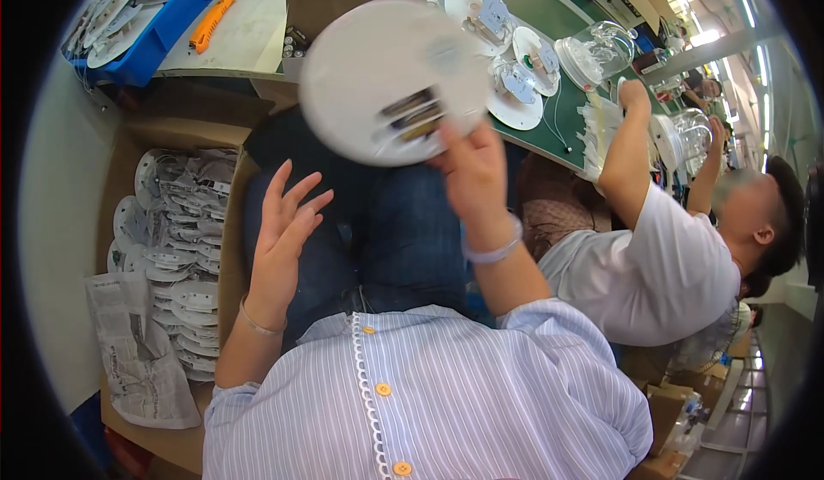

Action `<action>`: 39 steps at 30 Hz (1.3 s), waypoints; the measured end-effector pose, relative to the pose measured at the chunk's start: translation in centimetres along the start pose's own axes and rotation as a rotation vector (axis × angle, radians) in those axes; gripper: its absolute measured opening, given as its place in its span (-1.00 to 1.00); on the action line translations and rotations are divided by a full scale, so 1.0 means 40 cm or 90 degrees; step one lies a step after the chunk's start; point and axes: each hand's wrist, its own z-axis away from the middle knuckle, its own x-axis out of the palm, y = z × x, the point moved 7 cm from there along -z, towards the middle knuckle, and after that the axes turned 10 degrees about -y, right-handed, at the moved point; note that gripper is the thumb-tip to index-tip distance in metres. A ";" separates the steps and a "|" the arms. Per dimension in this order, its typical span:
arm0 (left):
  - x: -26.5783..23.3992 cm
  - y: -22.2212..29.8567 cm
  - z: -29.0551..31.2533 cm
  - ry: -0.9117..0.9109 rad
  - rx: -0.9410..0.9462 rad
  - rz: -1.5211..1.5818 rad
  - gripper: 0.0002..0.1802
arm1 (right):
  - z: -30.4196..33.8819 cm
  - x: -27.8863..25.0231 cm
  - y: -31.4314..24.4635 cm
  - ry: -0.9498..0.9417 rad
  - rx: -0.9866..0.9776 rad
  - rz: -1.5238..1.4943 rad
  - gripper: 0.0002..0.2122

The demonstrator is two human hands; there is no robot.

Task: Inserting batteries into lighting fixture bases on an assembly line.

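A round white disc [360, 76] is raised over my lap, slightly blurred. My right hand [477, 173] grips its lower right edge, thumb on the face beside an open battery compartment. Dark batteries [410, 115] lie in that compartment. My left hand [287, 231] hovers lower left of the disc, apart from it, fingers spread and holding nothing. Behind the disc stands an open box [352, 1], partly hidden. Several small batteries [294, 42] show at its left side.
A cardboard carton [230, 248] of stacked white discs and newspaper [137, 351] stands at my left. A blue bin [176, 21] and orange utility knife [215, 21] are at the far left. Disc assemblies [515, 85] and a clear dome [601, 51] lie right, near a co-worker [652, 265].
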 end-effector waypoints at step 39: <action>-0.648 -0.302 0.306 -0.182 -0.706 -0.837 -0.46 | -0.046 -0.004 -0.088 -0.073 -0.150 0.918 -0.69</action>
